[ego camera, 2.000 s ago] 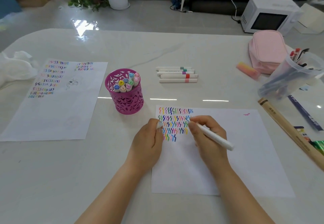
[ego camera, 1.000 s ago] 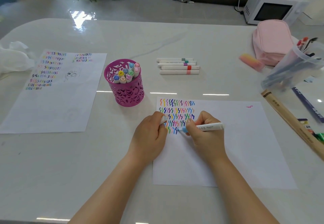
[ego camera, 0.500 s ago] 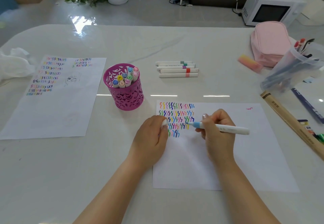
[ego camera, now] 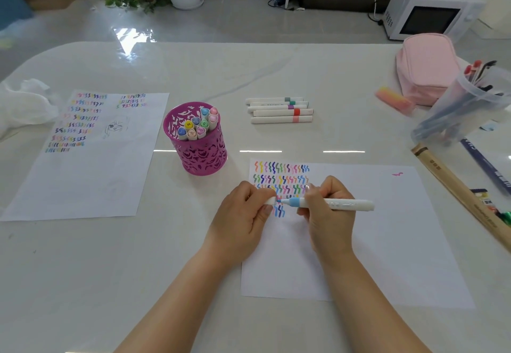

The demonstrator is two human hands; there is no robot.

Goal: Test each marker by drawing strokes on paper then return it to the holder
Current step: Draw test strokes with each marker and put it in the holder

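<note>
My right hand [ego camera: 327, 214] grips a white marker [ego camera: 340, 204] with a light blue collar, held level above the paper [ego camera: 373, 228]. Its blue tip points left at a white cap [ego camera: 269, 201] pinched in the fingers of my left hand [ego camera: 243, 217]; tip and cap mouth almost touch. Rows of coloured squiggles fill the paper's top left corner, partly hidden by both hands. The magenta cut-out holder [ego camera: 199, 148] stands upper left of the paper, with several capped markers upright in it.
Several white markers [ego camera: 280, 110] lie in a row behind the paper. A second sheet with strokes [ego camera: 83, 153] lies at left. At right are a pink pouch [ego camera: 425, 67], a clear pen tub [ego camera: 467, 103], a pink eraser [ego camera: 394, 98] and a wooden ruler [ego camera: 459, 192].
My right hand stopped drawing, lifted the marker off the paper and turned it level. The marker's tip has moved left toward the cap in my left hand.
</note>
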